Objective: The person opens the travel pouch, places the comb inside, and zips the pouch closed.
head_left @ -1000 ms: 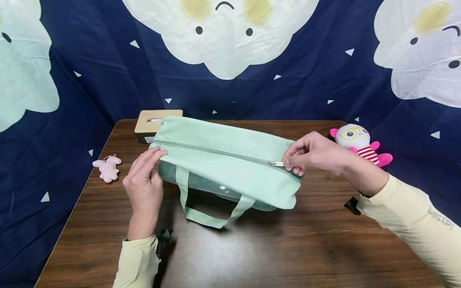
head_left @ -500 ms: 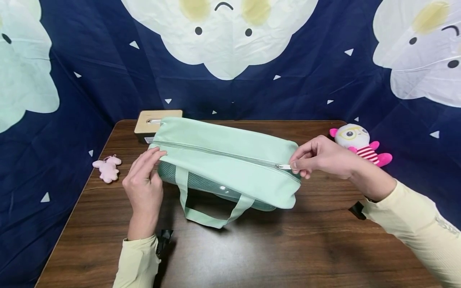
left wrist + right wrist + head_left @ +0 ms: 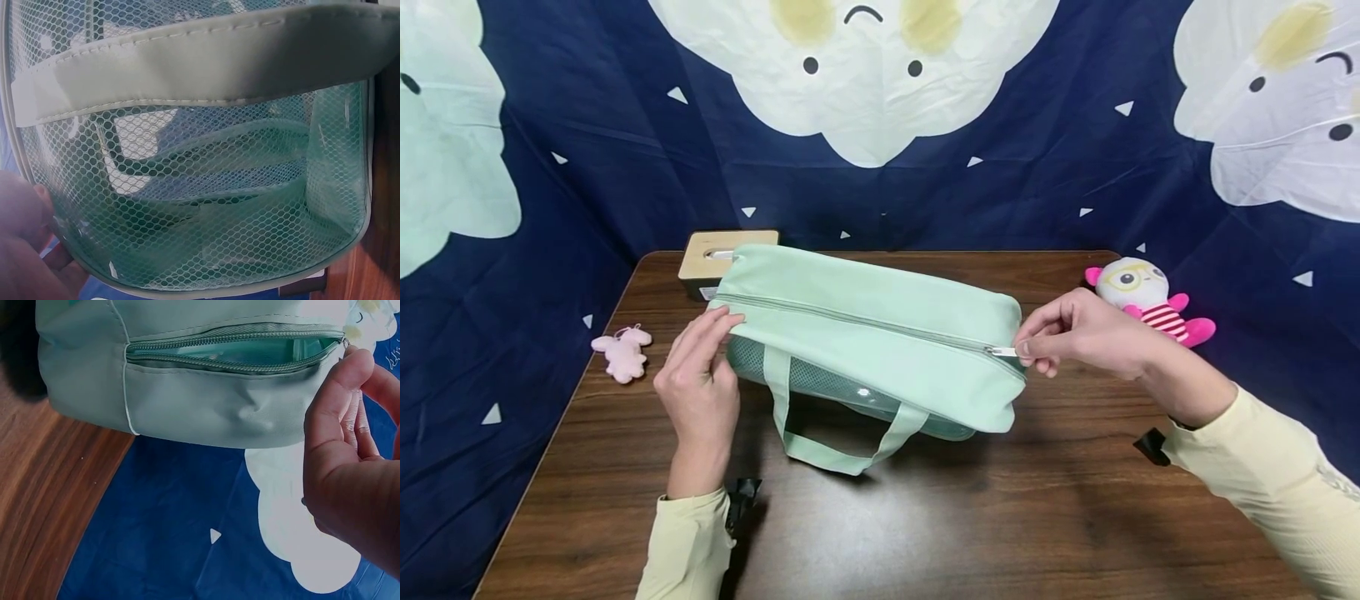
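A mint green bag (image 3: 865,325) lies across the table with its long zipper facing up and its strap handle (image 3: 831,454) drooping toward me. My right hand (image 3: 1082,337) pinches the metal zipper pull (image 3: 1002,352) near the bag's right end. In the right wrist view, the zipper teeth (image 3: 206,365) stand apart between the slider and the end seam. My left hand (image 3: 700,392) holds the bag's left end, fingertips on the top corner. The left wrist view shows the clear mesh front (image 3: 206,231), with the left thumb (image 3: 25,206) at its edge.
Behind the bag's left end sits a tissue box (image 3: 730,246) with a wooden lid. A small pink plush charm (image 3: 623,354) lies at the left edge of the brown table (image 3: 925,533). At the back right is a pink and white plush toy (image 3: 1138,292). Patterned navy cloth surrounds the table.
My right hand has drawn the zipper pull to the right and slightly toward me, along the bag's top. The left hand and the bag have stayed nearly in place.
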`<state>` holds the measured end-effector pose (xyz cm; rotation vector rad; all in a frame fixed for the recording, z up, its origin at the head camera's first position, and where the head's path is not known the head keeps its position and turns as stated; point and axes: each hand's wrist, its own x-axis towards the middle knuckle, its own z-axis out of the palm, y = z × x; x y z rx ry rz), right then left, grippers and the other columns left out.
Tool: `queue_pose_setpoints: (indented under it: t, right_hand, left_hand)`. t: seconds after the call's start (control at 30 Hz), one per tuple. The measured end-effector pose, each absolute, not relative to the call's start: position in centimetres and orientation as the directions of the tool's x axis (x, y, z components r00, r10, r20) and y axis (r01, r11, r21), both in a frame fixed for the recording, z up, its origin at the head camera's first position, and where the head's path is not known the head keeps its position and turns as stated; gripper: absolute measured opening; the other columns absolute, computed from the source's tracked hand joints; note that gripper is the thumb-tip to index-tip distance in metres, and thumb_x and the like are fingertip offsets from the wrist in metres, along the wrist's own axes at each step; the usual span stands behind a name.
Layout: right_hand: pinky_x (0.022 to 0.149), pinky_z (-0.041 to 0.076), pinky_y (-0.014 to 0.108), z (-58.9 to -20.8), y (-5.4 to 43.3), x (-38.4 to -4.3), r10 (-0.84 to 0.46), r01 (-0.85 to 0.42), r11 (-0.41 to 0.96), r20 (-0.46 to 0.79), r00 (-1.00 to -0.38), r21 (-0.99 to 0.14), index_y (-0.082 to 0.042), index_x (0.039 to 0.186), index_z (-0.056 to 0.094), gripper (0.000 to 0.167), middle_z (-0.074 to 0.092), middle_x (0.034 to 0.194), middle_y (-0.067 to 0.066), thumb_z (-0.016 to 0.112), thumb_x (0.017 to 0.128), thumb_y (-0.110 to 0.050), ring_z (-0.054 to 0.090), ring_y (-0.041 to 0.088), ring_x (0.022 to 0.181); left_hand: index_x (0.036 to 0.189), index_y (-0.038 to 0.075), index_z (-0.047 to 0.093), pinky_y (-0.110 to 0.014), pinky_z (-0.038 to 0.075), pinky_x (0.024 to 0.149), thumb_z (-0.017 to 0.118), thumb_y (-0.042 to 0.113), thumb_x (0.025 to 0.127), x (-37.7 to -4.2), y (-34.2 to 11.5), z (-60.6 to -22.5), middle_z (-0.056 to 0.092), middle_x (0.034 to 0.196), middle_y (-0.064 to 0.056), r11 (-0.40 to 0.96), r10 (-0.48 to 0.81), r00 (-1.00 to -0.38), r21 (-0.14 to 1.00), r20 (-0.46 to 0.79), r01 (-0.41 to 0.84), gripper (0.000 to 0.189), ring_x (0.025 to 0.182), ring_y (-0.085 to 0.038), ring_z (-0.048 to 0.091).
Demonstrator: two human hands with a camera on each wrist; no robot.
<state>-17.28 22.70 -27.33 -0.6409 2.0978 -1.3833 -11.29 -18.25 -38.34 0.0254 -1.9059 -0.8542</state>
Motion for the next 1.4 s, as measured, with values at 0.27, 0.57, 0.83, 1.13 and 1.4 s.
queue_pose_setpoints:
  t: [0.27, 0.57, 0.83, 1.13, 1.4]
  right_hand:
    - [0.06, 0.058, 0.025, -27.7, 23.5, -17.2, -0.639, -0.075, 0.367, -0.193, -0.745, -0.927, 0.019, 0.101, 0.067, 0.015, 0.072, 0.079, 0.005, 0.062, 0.096, 0.006, 0.064, 0.012, 0.065]
    - [0.062, 0.058, 0.025, -28.2, 24.4, -17.1, -0.634, -0.045, 0.368, -0.215, -0.743, -0.929, 0.012, 0.1, 0.071, 0.012, 0.072, 0.081, 0.004, 0.062, 0.096, 0.005, 0.064, 0.012, 0.066]
    - [0.062, 0.059, 0.026, -28.4, 24.9, -16.9, -0.617, -0.043, 0.381, -0.219, -0.756, -0.924, 0.017, 0.102, 0.069, 0.016, 0.072, 0.08, 0.004, 0.064, 0.096, 0.003, 0.065, 0.012, 0.065]
    - [0.06, 0.058, 0.026, -29.0, 25.7, -16.6, -0.605, -0.079, 0.386, -0.187, -0.774, -0.919, 0.008, 0.096, 0.073, 0.009, 0.071, 0.078, 0.004, 0.064, 0.095, 0.005, 0.064, 0.01, 0.064]
    - [0.061, 0.058, 0.026, -29.5, 26.3, -16.2, -0.569, -0.116, 0.423, -0.164, -0.806, -0.899, 0.017, 0.1, 0.069, 0.014, 0.071, 0.078, 0.001, 0.064, 0.095, 0.004, 0.065, 0.01, 0.065]
  left_hand:
    - [0.099, 0.003, 0.082, -0.023, 0.05, 0.104, 0.064, -0.003, 0.099, -11.4, -18.2, -38.3, 0.078, 0.111, -0.009, 0.742, -0.387, -0.468, 0.57, 0.794, 0.354, 0.019, 0.108, -0.032, 0.073]
    - [0.099, 0.004, 0.082, -0.02, 0.049, 0.103, 0.065, 0.002, 0.099, -11.5, -18.0, -38.3, 0.079, 0.111, -0.009, 0.741, -0.391, -0.468, 0.572, 0.793, 0.35, 0.017, 0.107, -0.032, 0.073]
    - [0.098, 0.003, 0.082, -0.021, 0.05, 0.103, 0.064, -0.003, 0.098, -11.5, -17.9, -38.3, 0.079, 0.11, -0.009, 0.744, -0.398, -0.457, 0.571, 0.795, 0.346, 0.019, 0.107, -0.033, 0.073]
    - [0.098, 0.003, 0.082, -0.024, 0.051, 0.103, 0.065, 0.003, 0.099, -11.6, -17.8, -38.3, 0.079, 0.111, -0.009, 0.747, -0.397, -0.458, 0.57, 0.795, 0.342, 0.017, 0.107, -0.033, 0.073]
    - [0.098, 0.002, 0.082, -0.023, 0.051, 0.103, 0.066, 0.002, 0.099, -11.7, -17.8, -38.4, 0.079, 0.11, -0.01, 0.743, -0.403, -0.452, 0.573, 0.796, 0.346, 0.016, 0.106, -0.033, 0.073]
